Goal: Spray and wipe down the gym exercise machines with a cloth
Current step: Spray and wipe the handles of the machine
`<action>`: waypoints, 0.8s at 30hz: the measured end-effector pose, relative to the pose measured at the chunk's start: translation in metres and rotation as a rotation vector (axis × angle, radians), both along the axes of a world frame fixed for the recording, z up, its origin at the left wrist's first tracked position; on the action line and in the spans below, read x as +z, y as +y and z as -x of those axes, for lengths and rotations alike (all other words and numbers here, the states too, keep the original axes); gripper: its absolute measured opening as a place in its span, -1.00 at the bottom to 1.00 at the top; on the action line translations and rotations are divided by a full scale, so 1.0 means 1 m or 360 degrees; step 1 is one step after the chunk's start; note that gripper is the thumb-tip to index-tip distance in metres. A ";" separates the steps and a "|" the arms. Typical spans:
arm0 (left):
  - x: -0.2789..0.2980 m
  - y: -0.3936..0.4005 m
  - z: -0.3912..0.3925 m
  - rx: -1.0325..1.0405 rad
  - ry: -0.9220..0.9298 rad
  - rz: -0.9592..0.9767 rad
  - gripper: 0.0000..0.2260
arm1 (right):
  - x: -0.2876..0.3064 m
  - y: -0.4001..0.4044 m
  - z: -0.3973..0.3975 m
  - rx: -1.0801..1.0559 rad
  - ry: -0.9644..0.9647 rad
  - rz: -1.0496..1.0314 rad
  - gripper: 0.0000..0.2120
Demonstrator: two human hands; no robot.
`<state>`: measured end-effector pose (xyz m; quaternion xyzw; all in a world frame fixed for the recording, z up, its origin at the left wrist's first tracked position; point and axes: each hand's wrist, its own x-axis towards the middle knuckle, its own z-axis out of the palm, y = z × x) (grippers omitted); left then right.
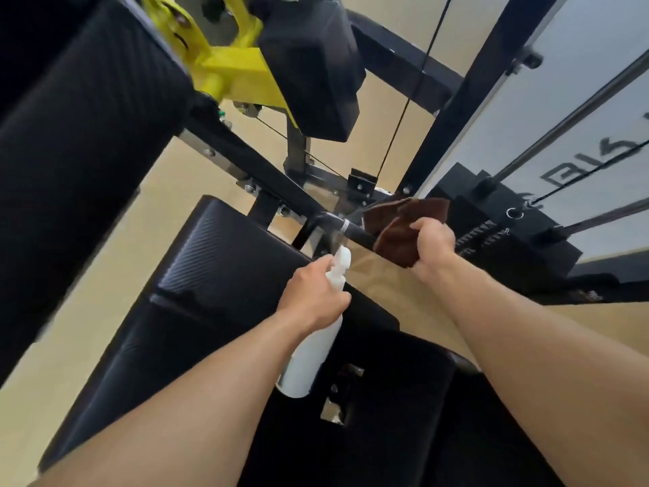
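- Gym floor (168,191), tan and bare, is seen beneath a black-framed exercise machine; view tilted and partly motion-blurred.
- A long black ribbed pad (80,142) is seen filling the upper left, running diagonally.
- A black textured seat pad (224,254) is found at lower centre, under both forearms.
- A pale panel with chrome guide rods (562,110) is noted along the right edge, a black weight stack (491,212) at its foot.
- A black boxy pad (312,65) is carried on a yellow bracket (231,68) at top centre; thin cables are seen running down past it.
- A black handle bar (354,230) with a chrome collar is located just beyond the seat pad's far edge.
- A white spray bottle (312,349) is gripped by the left hand (312,293), fingers curled round its neck, nozzle aimed at the handle bar; faint mist is seen there.
- A brown cloth (400,226) is bunched in the right hand (432,240), fingers closed round it, and is held against the handle bar, right of the collar.
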<state>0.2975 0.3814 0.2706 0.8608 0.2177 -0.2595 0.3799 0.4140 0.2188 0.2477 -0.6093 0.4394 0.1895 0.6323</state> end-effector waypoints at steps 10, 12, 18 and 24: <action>-0.032 -0.061 -0.004 -0.0117 0.0249 0.0341 -0.81 | -0.008 -0.060 -0.058 -0.0218 -0.0159 0.0524 -0.56; -0.031 -0.065 -0.004 -0.0131 0.0276 0.0344 -0.74 | -0.010 -0.068 -0.059 -0.0227 -0.0131 0.0521 -0.56; 0.005 -0.049 -0.009 -0.0353 0.0358 0.0313 -0.67 | -0.028 -0.029 -0.020 0.0326 -0.0111 0.0291 -0.56; 0.092 -0.003 -0.076 -0.0577 0.0167 -0.0197 -0.90 | -0.036 0.049 0.001 0.2080 -0.0422 0.0465 -0.55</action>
